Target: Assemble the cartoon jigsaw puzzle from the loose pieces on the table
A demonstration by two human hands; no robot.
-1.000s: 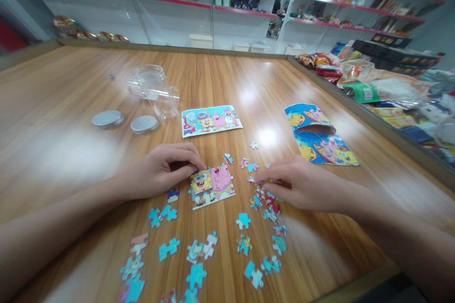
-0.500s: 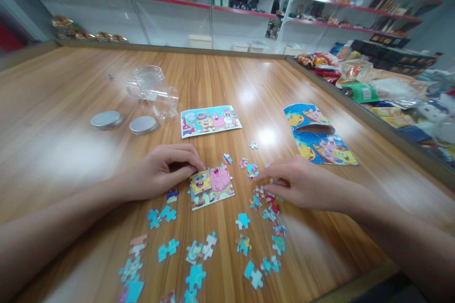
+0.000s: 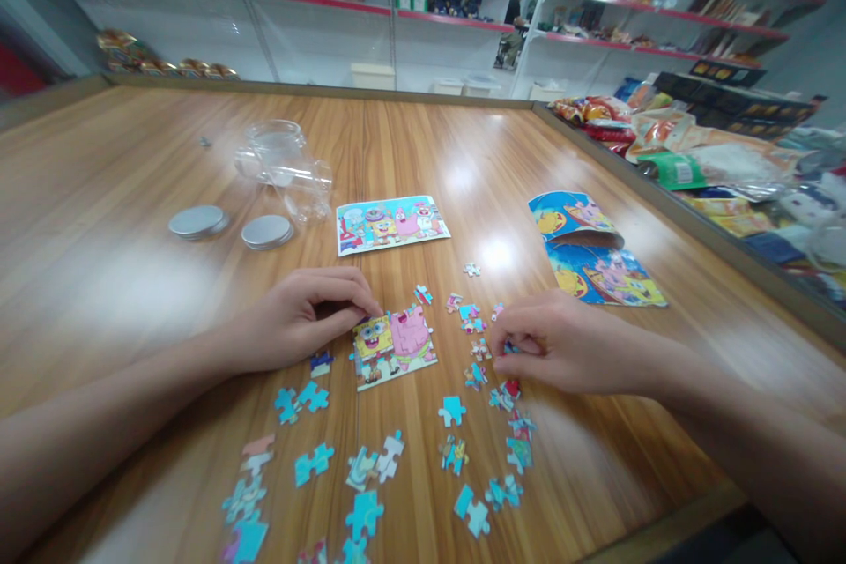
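A partly joined jigsaw puzzle (image 3: 395,347) lies flat on the table, showing a yellow and a pink cartoon figure. My left hand (image 3: 314,317) is closed, thumb and forefinger together at the puzzle's upper left edge. To the right of it, my right hand (image 3: 552,342) hovers low over loose pieces, its fingers curled in a pinch. A bluish puzzle piece (image 3: 510,346) shows partly between those fingers; the rest of it is hidden. Close by lie more loose pieces, among them a light blue piece (image 3: 452,411) and a small piece (image 3: 480,350).
Behind the puzzle lies a picture card (image 3: 392,226). Clear plastic containers (image 3: 284,163) and round metal lids (image 3: 266,232) stand at the back left. A curled blue printed sheet (image 3: 598,264) lies at right. Packaged goods (image 3: 714,159) are heaped beyond the table's right edge.
My right hand's fingers have drawn back to the right and curled closed, uncovering some loose pieces. My left hand and the joined puzzle stay where they were.
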